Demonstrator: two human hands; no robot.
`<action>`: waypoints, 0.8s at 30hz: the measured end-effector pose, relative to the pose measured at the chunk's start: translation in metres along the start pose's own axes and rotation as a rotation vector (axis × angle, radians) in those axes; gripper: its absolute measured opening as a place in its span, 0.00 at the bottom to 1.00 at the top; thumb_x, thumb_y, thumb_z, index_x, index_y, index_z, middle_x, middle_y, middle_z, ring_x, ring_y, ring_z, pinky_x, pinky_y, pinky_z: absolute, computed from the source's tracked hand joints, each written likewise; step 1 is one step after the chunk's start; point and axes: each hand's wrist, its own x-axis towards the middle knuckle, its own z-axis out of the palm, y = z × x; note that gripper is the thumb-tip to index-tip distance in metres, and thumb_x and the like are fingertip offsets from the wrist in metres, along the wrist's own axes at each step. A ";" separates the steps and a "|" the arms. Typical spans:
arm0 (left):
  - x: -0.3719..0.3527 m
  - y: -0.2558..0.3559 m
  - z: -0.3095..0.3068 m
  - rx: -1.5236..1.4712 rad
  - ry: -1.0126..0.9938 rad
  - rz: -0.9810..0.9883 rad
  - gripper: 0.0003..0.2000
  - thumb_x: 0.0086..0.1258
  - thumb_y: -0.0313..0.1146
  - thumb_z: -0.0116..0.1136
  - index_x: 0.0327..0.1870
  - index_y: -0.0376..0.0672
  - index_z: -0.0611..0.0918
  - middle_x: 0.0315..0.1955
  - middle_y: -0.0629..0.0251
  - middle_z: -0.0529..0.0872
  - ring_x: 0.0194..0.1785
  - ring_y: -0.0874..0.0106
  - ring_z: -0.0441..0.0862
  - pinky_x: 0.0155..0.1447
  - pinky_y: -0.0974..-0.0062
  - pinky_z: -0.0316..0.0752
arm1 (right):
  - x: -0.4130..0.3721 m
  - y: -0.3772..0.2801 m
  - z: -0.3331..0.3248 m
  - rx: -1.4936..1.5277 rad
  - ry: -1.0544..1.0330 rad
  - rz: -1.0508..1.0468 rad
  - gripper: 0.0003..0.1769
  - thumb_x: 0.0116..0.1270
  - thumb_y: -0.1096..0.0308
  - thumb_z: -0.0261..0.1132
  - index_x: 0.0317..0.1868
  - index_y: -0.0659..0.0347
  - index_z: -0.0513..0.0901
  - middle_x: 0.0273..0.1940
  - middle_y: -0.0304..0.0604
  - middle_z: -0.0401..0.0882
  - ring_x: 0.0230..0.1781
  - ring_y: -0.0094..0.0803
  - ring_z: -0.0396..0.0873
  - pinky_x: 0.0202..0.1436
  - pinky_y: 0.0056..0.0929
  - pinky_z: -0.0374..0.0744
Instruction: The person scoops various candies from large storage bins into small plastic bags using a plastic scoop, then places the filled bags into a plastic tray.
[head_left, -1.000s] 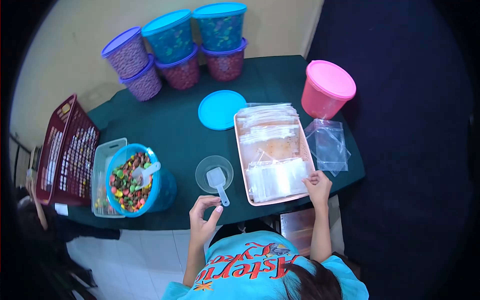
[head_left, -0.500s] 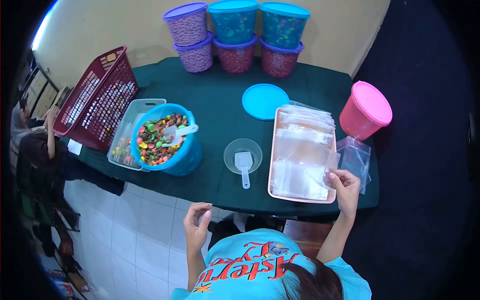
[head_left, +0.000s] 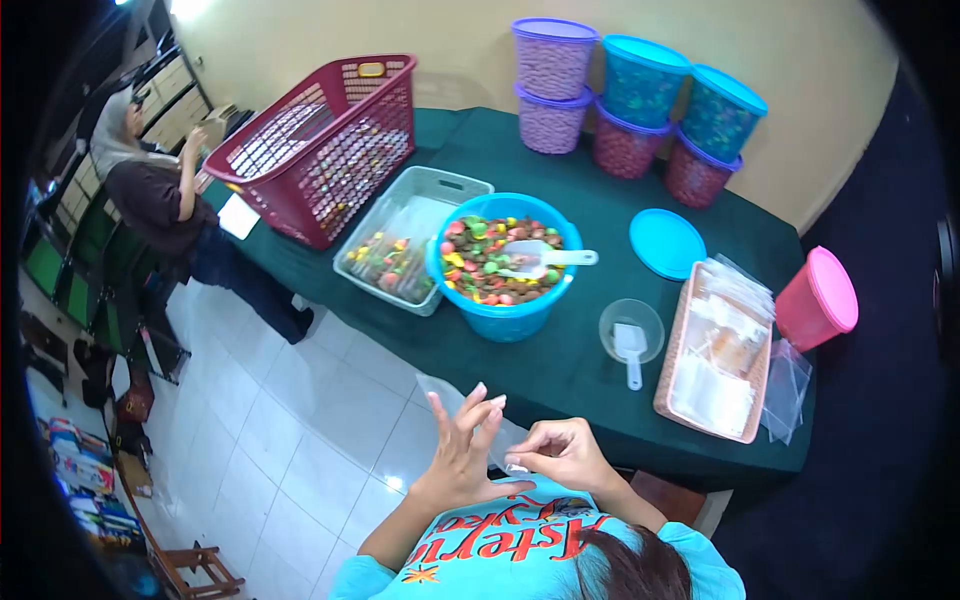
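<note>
A clear plastic bag (head_left: 440,391) hangs in front of my chest, beyond the table's near edge. My right hand (head_left: 562,452) is closed in a pinch on the bag's near end. My left hand (head_left: 462,450) is open beside it, fingers spread and thumb stretched toward the right hand, partly covering the bag. Ahead of both hands stands a blue tub (head_left: 505,322) of colourful candies, with a white scoop (head_left: 540,256) lying on them. Right of it, a small clear bowl (head_left: 612,345) holds another scoop (head_left: 631,350).
A peach tray (head_left: 668,395) holds stacked clear bags; loose bags (head_left: 787,390) lie beside it. A pink tub (head_left: 815,300) and a blue lid (head_left: 667,243) are nearby. Leftward are a tray (head_left: 460,185) of filled packets and a maroon basket (head_left: 300,200). Stacked tubs (head_left: 555,85) line the wall; a person (head_left: 160,200) stands left.
My right hand has come from the bag tray to my chest, bringing a clear bag. My left hand has risen to meet it with fingers spread. The view has swung left.
</note>
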 end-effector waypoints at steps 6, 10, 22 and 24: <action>-0.045 -0.047 -0.029 -0.171 0.149 -0.054 0.50 0.32 0.43 0.75 0.60 0.40 0.57 0.47 0.56 0.60 0.52 0.60 0.62 0.65 0.48 0.52 | 0.045 0.038 0.057 0.307 -0.200 0.243 0.04 0.57 0.76 0.65 0.27 0.65 0.78 0.27 0.40 0.80 0.28 0.17 0.76 0.33 0.17 0.74; -0.047 -0.068 -0.052 -0.218 0.225 -0.030 0.47 0.33 0.39 0.73 0.58 0.39 0.58 0.46 0.56 0.60 0.49 0.62 0.62 0.54 0.59 0.62 | 0.066 0.068 0.083 0.847 -0.323 0.426 0.04 0.60 0.73 0.62 0.29 0.60 0.77 0.32 0.37 0.79 0.33 0.20 0.76 0.35 0.19 0.74; -0.007 -0.123 -0.076 -0.066 -0.024 -0.148 0.48 0.32 0.41 0.72 0.61 0.39 0.62 0.43 0.59 0.67 0.46 0.66 0.65 0.50 0.65 0.56 | 0.116 0.055 0.076 0.103 0.099 0.033 0.06 0.57 0.73 0.66 0.26 0.64 0.77 0.27 0.37 0.79 0.26 0.17 0.74 0.31 0.19 0.72; 0.007 -0.131 -0.075 -0.086 0.015 -0.182 0.43 0.34 0.41 0.71 0.59 0.41 0.66 0.42 0.62 0.71 0.46 0.66 0.67 0.51 0.64 0.53 | 0.129 0.048 0.065 -0.052 0.140 -0.015 0.06 0.55 0.73 0.67 0.25 0.65 0.78 0.26 0.38 0.79 0.25 0.18 0.74 0.31 0.20 0.72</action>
